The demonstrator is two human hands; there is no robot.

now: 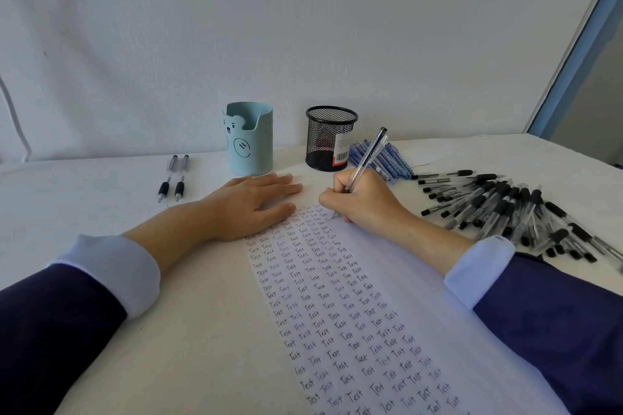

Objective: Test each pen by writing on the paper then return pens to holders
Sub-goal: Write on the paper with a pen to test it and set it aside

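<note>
Clear pen [365,160] gripped in right hand [362,197], tip on paper [337,296].

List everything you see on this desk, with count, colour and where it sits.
Paper: one, white, rows of handwritten "Test", centre of the table.
Bear pen holder: one, light blue, at the back, left of the mesh holder.
Mesh pen holder: one, black, barcode label, back centre.
Grip pens: two, clear with black grips, side by side, left of the bear holder.
Blue pens: a heap, count unclear, right of the mesh holder.
Black-capped pens: large heap, too many to count, right side.
Table: one, white.
Left hand: flat at the paper's upper left.
Right hand: grips one clear pen, tip on the paper.
</note>
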